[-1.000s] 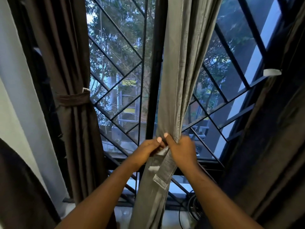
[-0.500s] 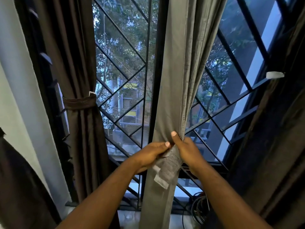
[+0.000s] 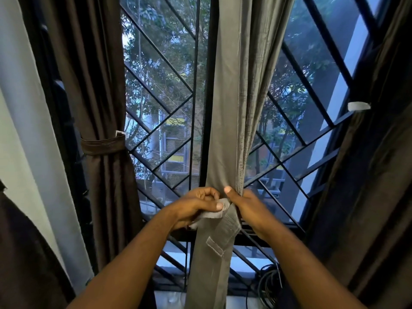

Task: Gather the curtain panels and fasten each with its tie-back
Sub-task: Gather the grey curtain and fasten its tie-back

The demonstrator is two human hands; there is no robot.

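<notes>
Behind your hands stands a tall window with a black diamond-pattern grille (image 3: 160, 90), trees and a building showing through the glass. Only the head view is on offer, so everything below comes from it.

Done so far, as it looks: the dark brown curtain panel (image 3: 98, 85) at the left is bunched into a narrow column, and its brown tie-back (image 3: 102, 144) is wrapped round it and closed, a small pale tab showing at its right end.

In hand: the grey curtain panel (image 3: 231, 97) in the middle is gathered into a tight bundle that hangs straight down in front of the window's centre post. The grey tie-back (image 3: 224, 228) crosses the front of that bundle at your hands, with a pale fastening patch, probably hook-and-loop, showing on it lower down. Your left hand (image 3: 196, 208) has its grip pinched shut on the pale end of the strap. Your right hand (image 3: 247, 208) is closed round the bundle and strap from the right, thumb pressed onto the fabric. The strap is not yet fastened; its ends still have to be pressed together.

Left to do, in my judgement: the dark curtain panel (image 3: 367, 175) at the right hangs loose, and a pale strap end (image 3: 359, 106) juts from its edge unfastened.
</notes>
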